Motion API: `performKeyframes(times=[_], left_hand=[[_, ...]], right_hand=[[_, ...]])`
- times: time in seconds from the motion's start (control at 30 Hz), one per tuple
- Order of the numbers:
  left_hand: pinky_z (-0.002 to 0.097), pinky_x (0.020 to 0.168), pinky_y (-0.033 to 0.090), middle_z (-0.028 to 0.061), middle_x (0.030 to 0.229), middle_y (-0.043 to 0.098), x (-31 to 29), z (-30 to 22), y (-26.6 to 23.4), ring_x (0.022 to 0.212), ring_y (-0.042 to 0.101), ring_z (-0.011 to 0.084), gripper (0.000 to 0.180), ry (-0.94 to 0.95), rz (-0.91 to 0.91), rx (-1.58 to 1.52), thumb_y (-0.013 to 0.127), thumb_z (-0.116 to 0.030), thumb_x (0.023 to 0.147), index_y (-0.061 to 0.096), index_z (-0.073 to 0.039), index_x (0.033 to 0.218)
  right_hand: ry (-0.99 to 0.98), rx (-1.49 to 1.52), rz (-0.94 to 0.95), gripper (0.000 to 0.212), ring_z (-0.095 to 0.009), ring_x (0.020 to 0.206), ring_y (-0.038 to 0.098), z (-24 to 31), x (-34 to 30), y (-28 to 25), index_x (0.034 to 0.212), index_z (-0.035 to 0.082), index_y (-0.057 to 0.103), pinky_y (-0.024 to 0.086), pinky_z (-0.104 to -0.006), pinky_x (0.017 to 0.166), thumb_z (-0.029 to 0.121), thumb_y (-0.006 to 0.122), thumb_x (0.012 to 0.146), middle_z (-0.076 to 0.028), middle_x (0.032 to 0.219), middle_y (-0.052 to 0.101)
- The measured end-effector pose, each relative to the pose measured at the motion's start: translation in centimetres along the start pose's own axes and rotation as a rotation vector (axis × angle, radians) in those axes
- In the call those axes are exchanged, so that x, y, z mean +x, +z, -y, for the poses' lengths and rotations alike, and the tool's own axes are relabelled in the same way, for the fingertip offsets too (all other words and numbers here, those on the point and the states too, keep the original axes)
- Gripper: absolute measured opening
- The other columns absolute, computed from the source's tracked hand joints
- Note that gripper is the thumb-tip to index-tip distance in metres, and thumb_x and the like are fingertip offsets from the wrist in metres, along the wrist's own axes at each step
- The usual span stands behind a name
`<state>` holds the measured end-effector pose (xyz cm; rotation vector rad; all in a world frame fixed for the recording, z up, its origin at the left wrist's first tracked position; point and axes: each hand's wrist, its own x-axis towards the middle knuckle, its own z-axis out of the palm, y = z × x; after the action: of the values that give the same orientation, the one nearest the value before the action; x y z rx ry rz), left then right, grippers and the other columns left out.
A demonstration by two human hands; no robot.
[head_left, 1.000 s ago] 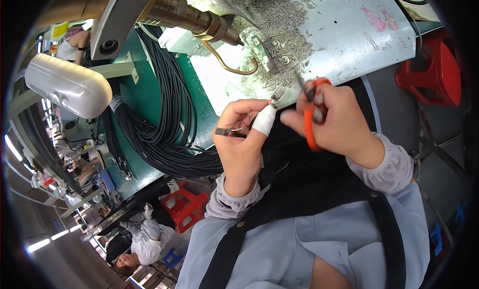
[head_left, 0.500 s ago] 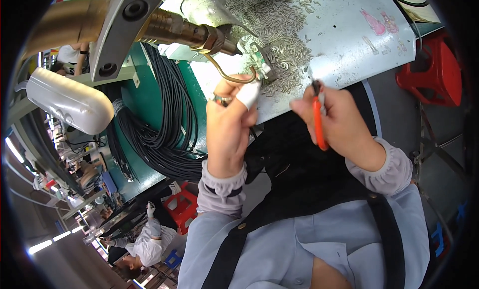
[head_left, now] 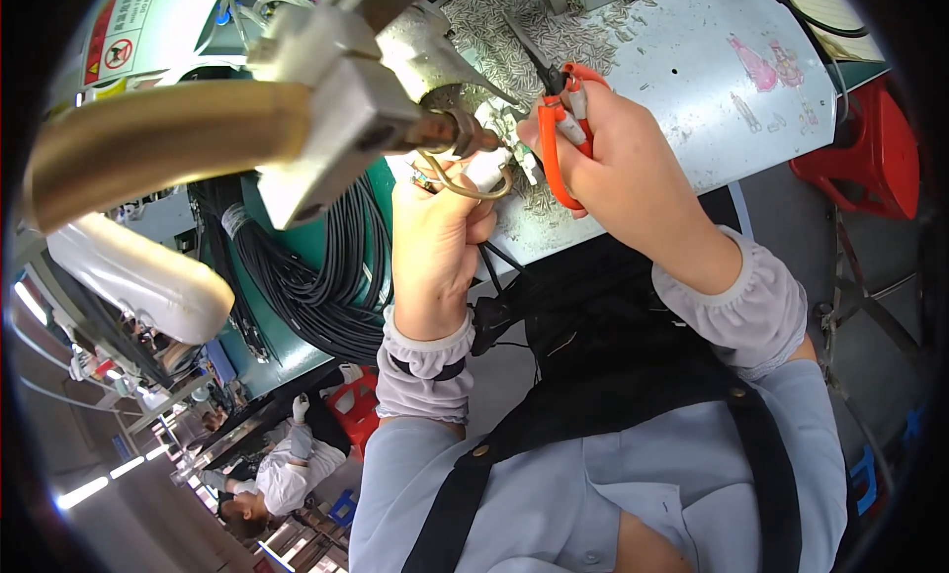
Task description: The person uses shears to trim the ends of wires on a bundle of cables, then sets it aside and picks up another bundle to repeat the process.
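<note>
My left hand (head_left: 432, 242), with a white cover on one finger, is closed beside a small green and white fixture (head_left: 524, 150). Black cable (head_left: 488, 262) comes out below its palm, and tiny coloured wire ends (head_left: 423, 181) show at its far side; the grip itself is partly hidden by a bent brass tube (head_left: 506, 185). My right hand (head_left: 633, 163) is wrapped round an orange-handled tool (head_left: 556, 163) with long dark jaws, scissors or pliers. The jaws point away and left, over a heap of small metal pins (head_left: 583, 41).
A brass and steel machine head (head_left: 346, 118) juts in from the left. Behind it lie a lamp (head_left: 148, 281) and a coil of black cable (head_left: 306, 257) on the green bench. A red stool (head_left: 870, 158) stands right; another person (head_left: 292, 469) sits far left.
My right hand has moved left and farther away, bringing the orange-handled tool near the fixture with its jaws over the pins. The left hand stays closed near the fixture. The view has shifted.
</note>
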<state>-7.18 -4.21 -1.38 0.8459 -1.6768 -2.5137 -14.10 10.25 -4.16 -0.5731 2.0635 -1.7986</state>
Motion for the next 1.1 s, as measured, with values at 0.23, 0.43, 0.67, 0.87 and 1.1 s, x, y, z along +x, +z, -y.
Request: performKeyframes(times=[0.23,0.43,0.67,0.87,1.1], left_hand=[[0.0182,0.037,0.023,-0.0021,0.059,0.045,-0.4,0.2,0.4,0.045,0.035,0.0029,0.008,0.090,-0.066,0.058,0.062,-0.003,0.076,0.054,0.000,0.076],[0.0176,0.037,0.023,-0.0004,0.060,0.048,-0.1,-0.1,0.3,0.045,0.036,0.0028,0.008,0.041,-0.040,0.067,0.060,-0.003,0.077,0.053,0.000,0.078],[0.0173,0.038,0.026,0.0014,0.067,0.052,-1.6,0.0,0.0,0.045,0.038,0.0040,0.008,-0.068,0.204,-0.173,0.054,-0.004,0.082,0.052,-0.003,0.089],[0.0195,0.059,0.038,0.0028,0.081,0.052,-4.2,1.3,1.4,0.062,0.047,0.0091,0.013,0.127,0.087,0.167,0.048,-0.005,0.084,0.049,-0.004,0.097],[0.0216,0.065,0.042,0.0064,0.082,0.051,-5.0,3.6,2.6,0.067,0.049,0.0109,0.017,0.186,0.259,0.331,0.046,-0.006,0.086,0.045,-0.003,0.102]], right_hand=[[0.000,0.048,0.011,0.011,-0.004,0.046,0.037,0.2,0.0,0.0,0.085,0.000,0.054,0.031,-0.0204,0.043,0.011,0.052,0.084,0.002,0.055,0.043],[0.016,0.023,0.009,0.011,-0.003,0.048,0.037,0.2,0.0,0.0,0.085,0.001,0.053,0.031,-0.0204,0.043,0.012,0.053,0.085,0.004,0.057,0.043],[-0.007,0.112,-0.022,0.010,-0.002,0.051,0.036,0.0,-1.4,-0.4,0.083,0.002,0.051,0.030,-0.0190,0.047,0.011,0.054,0.084,0.005,0.059,0.042],[-0.147,0.124,-0.215,0.009,-0.003,0.051,0.037,0.1,-3.6,-0.6,0.081,0.002,0.051,0.030,-0.0187,0.047,0.008,0.057,0.082,0.005,0.060,0.045],[-0.250,-0.124,0.044,0.010,-0.007,0.050,0.048,1.9,-4.5,-1.2,0.084,0.003,0.055,0.033,-0.0194,0.043,0.003,0.060,0.076,-0.001,0.065,0.055]])
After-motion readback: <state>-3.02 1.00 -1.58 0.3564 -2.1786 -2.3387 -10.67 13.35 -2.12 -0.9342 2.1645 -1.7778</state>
